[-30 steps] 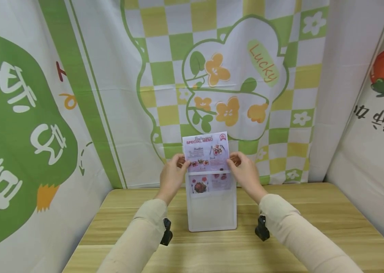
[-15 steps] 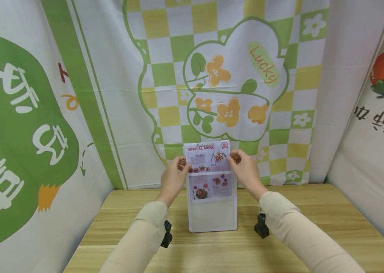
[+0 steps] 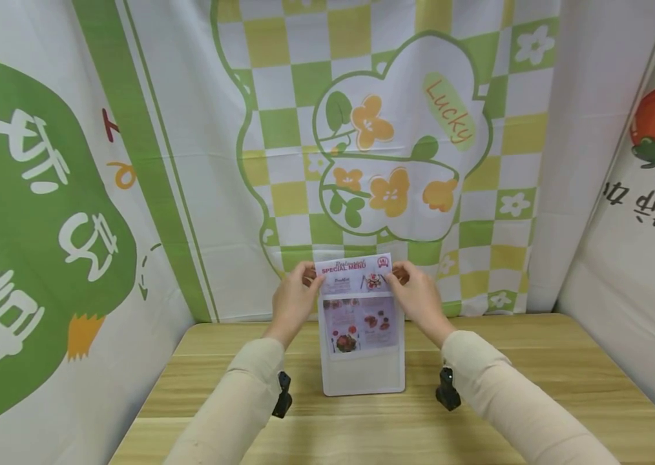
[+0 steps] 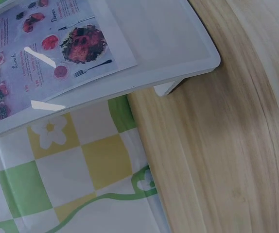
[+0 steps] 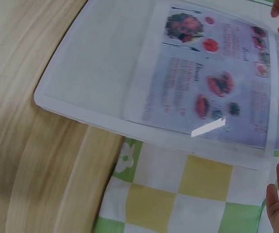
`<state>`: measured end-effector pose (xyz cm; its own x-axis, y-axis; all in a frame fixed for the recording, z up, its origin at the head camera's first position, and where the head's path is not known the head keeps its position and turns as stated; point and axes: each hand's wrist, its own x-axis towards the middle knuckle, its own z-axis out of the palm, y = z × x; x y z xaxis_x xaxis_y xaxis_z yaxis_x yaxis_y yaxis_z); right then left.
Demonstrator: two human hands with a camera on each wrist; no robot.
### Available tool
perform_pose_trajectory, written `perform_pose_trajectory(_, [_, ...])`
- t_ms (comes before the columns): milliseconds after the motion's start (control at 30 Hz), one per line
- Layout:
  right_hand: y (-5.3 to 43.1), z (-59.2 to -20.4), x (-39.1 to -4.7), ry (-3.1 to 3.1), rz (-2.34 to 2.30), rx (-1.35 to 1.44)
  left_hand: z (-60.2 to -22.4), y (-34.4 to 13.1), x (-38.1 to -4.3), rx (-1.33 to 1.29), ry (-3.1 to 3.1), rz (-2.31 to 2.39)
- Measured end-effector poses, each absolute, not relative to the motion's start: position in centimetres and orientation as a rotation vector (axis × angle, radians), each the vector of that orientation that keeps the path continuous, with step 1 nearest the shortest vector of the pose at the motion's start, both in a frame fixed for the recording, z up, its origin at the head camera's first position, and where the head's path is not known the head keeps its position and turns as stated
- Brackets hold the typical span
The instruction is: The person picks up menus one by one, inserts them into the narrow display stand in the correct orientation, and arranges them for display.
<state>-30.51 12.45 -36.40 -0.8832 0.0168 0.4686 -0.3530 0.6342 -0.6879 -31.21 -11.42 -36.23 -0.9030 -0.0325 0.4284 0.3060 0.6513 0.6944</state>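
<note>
A printed menu sheet point(image 3: 356, 278) headed "SPECIAL MENU" is partly inside a clear display stand with a white frame point(image 3: 362, 374). Its top part sticks out above the stand's upper edge, while the lower part shows through the clear front. My left hand point(image 3: 296, 298) pinches the sheet's left edge near the top corner. On the other side, my right hand point(image 3: 418, 296) pinches the right edge between thumb and fingers. In the left wrist view the menu point(image 4: 57, 46) lies behind the clear panel, above a bare stretch of it. The stand's foot point(image 4: 167, 87) rests on the table.
The wooden table point(image 3: 234, 387) spreads around the stand. Behind it hangs a checkered curtain point(image 3: 287, 123) with flower prints, close to the table's back edge. Printed cloth walls point(image 3: 13, 226) close off both sides. A black wrist camera point(image 3: 447, 389) sits below the right sleeve.
The menu sheet has slid down into the stand, so less of it sticks out above the top edge. Both hands keep their pinch on its sides. The stand stays in place.
</note>
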Motion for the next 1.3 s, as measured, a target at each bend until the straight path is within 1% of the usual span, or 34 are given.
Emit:
perform_pose_trajectory(367, [12.4, -35.0, -30.6, -2.371, 1.184, 0.292, -37.2, -11.2, -31.0, -0.262, -2.476, -1.132])
perform_pose_trajectory(700, [13.2, -36.3, -30.7, -2.398, 1.134, 0.289, -37.4, -11.2, -31.0, -0.327, -2.422, -1.135])
perform_pose_trajectory(1033, [13.3, -37.6, -30.3, -2.41, 1.077, 0.302, -38.5, -11.4, -30.3, -0.287, -2.459, -1.128])
perform_pose_trajectory(1300, [13.5, -38.4, -29.9, -2.424, 1.054, 0.294, -39.0, -11.7, -30.1, -0.306, -2.49, -1.074])
